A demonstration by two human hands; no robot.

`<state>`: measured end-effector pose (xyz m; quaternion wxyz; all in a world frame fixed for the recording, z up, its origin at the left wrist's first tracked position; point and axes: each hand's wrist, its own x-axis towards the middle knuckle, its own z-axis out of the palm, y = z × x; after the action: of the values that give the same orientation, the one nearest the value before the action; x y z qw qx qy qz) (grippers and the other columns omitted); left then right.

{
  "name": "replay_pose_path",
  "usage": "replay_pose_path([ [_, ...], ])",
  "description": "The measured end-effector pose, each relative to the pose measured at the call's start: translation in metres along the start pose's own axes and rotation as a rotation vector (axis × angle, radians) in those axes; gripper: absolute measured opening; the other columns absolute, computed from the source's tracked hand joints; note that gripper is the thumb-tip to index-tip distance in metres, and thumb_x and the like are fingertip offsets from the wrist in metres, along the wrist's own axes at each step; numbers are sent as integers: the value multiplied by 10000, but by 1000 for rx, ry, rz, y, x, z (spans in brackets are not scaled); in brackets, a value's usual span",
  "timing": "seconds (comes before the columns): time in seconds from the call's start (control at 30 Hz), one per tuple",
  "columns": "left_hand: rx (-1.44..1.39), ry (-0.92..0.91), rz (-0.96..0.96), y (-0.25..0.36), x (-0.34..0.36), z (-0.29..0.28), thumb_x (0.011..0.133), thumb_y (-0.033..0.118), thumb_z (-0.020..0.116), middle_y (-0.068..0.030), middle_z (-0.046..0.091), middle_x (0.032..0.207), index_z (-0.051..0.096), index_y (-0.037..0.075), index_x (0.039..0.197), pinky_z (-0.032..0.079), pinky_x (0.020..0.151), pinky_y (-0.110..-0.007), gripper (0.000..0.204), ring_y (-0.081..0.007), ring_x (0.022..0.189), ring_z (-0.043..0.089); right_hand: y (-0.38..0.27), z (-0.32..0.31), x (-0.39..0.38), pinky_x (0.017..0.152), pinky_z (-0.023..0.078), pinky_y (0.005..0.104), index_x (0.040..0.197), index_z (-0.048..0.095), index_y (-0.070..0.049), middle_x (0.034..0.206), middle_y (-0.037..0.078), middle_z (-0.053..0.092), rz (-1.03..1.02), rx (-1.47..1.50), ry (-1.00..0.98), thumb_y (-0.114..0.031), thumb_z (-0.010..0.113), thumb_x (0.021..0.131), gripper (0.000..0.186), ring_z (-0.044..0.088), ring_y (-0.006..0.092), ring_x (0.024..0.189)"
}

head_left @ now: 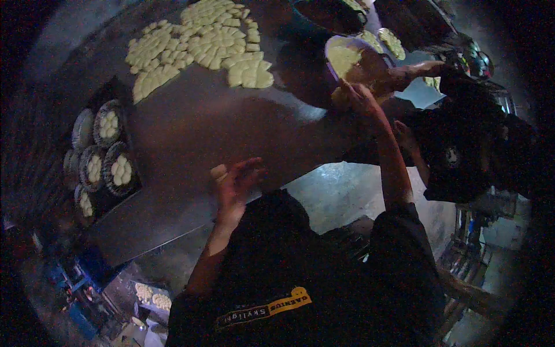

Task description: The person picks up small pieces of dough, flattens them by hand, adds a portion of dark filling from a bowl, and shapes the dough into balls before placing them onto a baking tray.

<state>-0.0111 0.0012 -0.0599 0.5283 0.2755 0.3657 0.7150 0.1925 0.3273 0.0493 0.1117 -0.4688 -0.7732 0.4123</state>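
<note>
My left hand is over the dark steel worktop near its front edge, fingers apart. My right hand reaches to the lower rim of a pale round bowl holding yellowish, creamy contents, its fingers curled; what they grip is unclear. Flat clusters of cut pale dough pieces lie across the back of the worktop. At the left, several crinkled round tins sit in a dark tray, some visibly holding small dough balls.
At the right, a co-worker in dark clothing has an arm reaching to the bowl. A dark basin and dough pieces lie beyond it. At lower left stand blue equipment and a tray with shaped dough.
</note>
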Motion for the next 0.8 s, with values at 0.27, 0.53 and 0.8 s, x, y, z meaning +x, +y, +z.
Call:
replay_pose_path([
  [0.27, 145, 412, -81, 13, -15, -12, 1013, 192, 534, -77, 584, 1275, 563, 16, 1284, 457, 974, -292, 325, -153, 1153, 557, -94, 166, -106, 900, 451, 317, 1113, 635, -5, 1077, 109, 647, 42, 628, -427, -332, 513, 1012, 364, 590, 190, 1032],
  [0.53, 251, 547, -101, 45, -14, 7, 1003, 133, 537, -77, 584, 1222, 578, 25, 1242, 467, 963, -322, 265, -178, 1111, 578, -87, 220, -88, 906, 507, 422, 1241, 603, -30, 1152, 161, 652, -827, -242, -46, 0, 602, 851, 391, 599, 346, 1072],
  [0.8, -87, 432, -131, 24, -9, -11, 971, 125, 592, -47, 633, 1141, 588, 52, 1160, 532, 815, -297, 202, -154, 1024, 621, -103, 165, -96, 944, 517, 411, 1253, 598, -48, 1329, 153, 566, -463, 62, -612, 78, 594, 786, 484, 591, 349, 1151],
])
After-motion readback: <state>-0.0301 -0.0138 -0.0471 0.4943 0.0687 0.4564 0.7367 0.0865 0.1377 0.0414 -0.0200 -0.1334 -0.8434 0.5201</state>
